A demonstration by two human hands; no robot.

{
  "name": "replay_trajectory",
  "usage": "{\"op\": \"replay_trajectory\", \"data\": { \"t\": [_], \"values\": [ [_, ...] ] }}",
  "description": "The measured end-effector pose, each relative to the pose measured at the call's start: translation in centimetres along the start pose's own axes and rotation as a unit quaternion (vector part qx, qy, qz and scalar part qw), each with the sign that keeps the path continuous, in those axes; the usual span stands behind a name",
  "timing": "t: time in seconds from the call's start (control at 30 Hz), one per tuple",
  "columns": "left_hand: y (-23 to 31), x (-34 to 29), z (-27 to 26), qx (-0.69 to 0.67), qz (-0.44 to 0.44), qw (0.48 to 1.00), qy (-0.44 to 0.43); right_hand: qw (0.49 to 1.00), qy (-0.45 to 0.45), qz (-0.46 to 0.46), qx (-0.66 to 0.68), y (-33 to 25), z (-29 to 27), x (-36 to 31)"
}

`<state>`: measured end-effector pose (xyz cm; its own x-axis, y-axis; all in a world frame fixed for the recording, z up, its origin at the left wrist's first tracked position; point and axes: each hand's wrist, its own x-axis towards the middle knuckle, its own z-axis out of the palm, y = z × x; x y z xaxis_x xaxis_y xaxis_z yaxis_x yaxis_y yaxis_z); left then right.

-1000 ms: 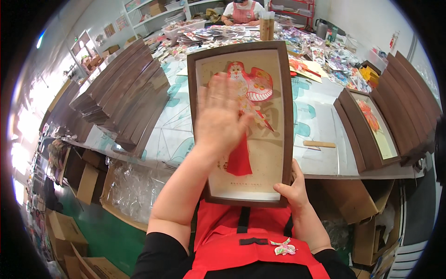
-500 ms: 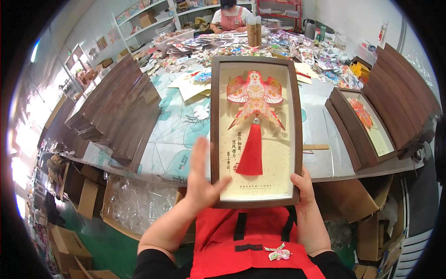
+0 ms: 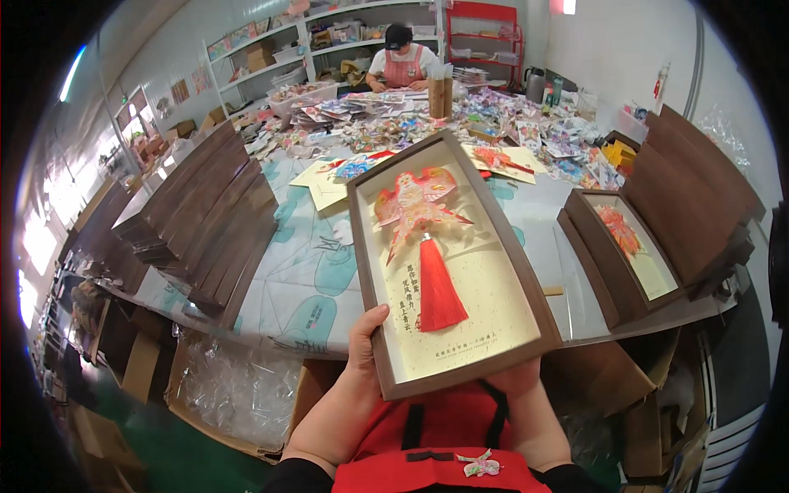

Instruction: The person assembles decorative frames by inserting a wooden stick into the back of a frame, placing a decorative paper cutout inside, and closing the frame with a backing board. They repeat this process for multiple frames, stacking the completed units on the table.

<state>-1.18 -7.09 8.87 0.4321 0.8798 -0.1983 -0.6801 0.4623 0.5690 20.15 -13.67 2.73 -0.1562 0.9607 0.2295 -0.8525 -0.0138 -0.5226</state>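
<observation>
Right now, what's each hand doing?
Left hand: closed on the picture frame, gripping its lower left edge.
Right hand: under the frame's lower right edge, supporting it; fingers hidden.

Stacked dark brown frames, leaning in rows, left side of table; second stack of brown frames at right, an open frame with orange figure lying just beside it; loose colourful paper pieces strewn across far table end; seated person in red apron beyond; white shelving behind; clear plastic bags and cardboard boxes below table edge
</observation>
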Motion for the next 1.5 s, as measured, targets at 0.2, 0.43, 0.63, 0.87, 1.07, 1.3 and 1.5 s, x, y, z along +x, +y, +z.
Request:
{"op": "replay_trajectory", "data": {
  "t": [0.2,0.43,0.63,0.87,1.07,1.3,1.5],
  "values": [
    [-3.9,3.4,-1.0,0.099,0.154,0.982,-0.039,0.991,0.093,-0.098,-0.012,1.6,2.0,-0.9],
    [-4.3,4.1,-2.2,0.343,0.111,0.914,-0.185,0.936,0.312,-0.163,-0.001,-2.7,-0.3,-1.4],
    [0.4,2.9,-5.4,0.396,0.150,0.902,-0.081,0.854,0.403,-0.308,-0.115,-13.0,-0.7,-4.9],
    [3.8,0.5,-11.4,0.295,0.222,0.924,0.101,0.793,0.468,-0.360,-0.149,-24.4,-3.9,-6.8],
    [3.8,-1.0,-14.7,0.294,0.201,0.927,0.121,0.758,0.523,-0.356,-0.162,-28.1,-6.8,-6.7],
    [3.4,-1.0,-14.3,0.277,0.190,0.933,0.129,0.718,0.583,-0.254,-0.284,-30.6,-8.7,-8.8],
    [2.8,0.4,-14.5,0.316,0.228,0.913,0.121,0.580,0.663,-0.059,-0.469,-31.5,-9.2,-11.7]
  ]
}}
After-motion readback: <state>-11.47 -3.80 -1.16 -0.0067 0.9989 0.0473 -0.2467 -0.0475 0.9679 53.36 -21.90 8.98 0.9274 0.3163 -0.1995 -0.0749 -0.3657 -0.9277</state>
